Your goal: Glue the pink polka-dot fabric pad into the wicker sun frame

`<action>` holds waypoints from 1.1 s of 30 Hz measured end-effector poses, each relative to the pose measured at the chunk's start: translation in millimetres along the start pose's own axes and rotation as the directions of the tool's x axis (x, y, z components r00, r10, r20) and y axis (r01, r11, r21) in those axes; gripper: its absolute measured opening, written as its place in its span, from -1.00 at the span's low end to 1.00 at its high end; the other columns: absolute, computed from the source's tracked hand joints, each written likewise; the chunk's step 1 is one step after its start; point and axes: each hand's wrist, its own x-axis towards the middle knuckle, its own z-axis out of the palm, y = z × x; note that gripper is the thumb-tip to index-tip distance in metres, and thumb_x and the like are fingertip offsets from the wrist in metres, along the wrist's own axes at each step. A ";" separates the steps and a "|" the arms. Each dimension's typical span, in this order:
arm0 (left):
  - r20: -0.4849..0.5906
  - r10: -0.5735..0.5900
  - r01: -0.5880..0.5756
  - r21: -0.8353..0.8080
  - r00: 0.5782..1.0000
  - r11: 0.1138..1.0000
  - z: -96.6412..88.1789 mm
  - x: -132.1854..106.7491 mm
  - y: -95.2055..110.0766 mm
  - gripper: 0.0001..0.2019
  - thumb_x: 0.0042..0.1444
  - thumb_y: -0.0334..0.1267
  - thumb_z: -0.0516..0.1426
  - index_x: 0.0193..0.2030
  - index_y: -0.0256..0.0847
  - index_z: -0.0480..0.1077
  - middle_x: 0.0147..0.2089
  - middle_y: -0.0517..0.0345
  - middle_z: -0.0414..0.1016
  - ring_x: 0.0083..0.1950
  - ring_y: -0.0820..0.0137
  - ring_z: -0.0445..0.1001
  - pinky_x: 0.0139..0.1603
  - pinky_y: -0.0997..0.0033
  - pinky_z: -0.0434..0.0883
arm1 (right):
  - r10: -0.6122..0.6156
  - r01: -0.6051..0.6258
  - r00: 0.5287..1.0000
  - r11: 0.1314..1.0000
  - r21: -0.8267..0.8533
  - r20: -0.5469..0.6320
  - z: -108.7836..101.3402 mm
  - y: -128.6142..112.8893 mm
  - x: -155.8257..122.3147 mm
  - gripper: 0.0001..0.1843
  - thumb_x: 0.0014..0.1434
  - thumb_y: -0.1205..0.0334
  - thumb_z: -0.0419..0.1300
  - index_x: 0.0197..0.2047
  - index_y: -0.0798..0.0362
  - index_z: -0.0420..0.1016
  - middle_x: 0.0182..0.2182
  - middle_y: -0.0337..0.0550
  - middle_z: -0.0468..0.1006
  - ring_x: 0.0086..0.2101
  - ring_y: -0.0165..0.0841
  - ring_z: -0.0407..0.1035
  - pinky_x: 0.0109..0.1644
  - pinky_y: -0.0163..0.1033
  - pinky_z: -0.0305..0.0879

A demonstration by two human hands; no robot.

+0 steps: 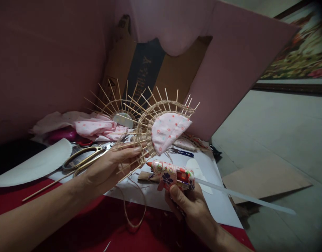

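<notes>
My left hand (pixel 121 157) is closed on the lower left edge of a woven fan (pixel 170 131), a half-round of pink dotted cloth ringed by thin wooden sticks and jute twine. A loose loop of twine (pixel 136 224) hangs below it onto the red cloth. In my right hand (pixel 188 203) is a hot glue gun (pixel 174 175) with a floral cover. Its orange tip points left, close to the fan's lower edge; whether they touch I cannot tell. A long, pale glue stick (pixel 245 194) sticks out of its back.
Gold-handled scissors (pixel 82 157), a white half disc (pixel 42 164) and pink dotted fabric (pixel 95 126) lie at the left. Behind stands another stick-and-twine fan (pixel 123 119). Small dark blue snips (pixel 182 152) rest on the white sheet (pixel 224 210). A cardboard piece (pixel 266 178) lies at the right.
</notes>
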 end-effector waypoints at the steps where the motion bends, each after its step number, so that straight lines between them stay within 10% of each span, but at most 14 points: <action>1: 0.004 0.000 0.000 0.003 1.000 1.000 -0.2 -0.1 0.0 -0.67 0.06 -0.43 0.19 0.00 -0.28 0.45 0.03 -0.01 0.52 0.01 0.28 0.49 0.08 0.31 0.37 | 0.000 0.000 1.000 1.000 -0.001 0.000 0.3 0.1 -0.4 -0.60 0.19 -0.08 0.09 -0.34 0.13 0.43 -0.73 -0.39 0.16 -0.72 -0.57 -0.03 -0.65 -0.37 -0.11; 33: -0.009 -0.031 0.031 0.053 0.999 0.998 -1.9 -0.6 -2.7 -0.78 0.05 -0.36 0.20 -0.12 -0.24 0.48 -0.02 0.02 0.52 -0.08 0.32 0.48 0.05 0.28 0.34 | -0.044 0.043 0.999 0.996 -0.079 -0.001 2.4 -1.1 -2.1 -0.63 0.21 -0.06 0.08 -0.30 0.10 0.44 -0.71 -0.37 0.19 -0.67 -0.52 0.01 -0.60 -0.32 -0.06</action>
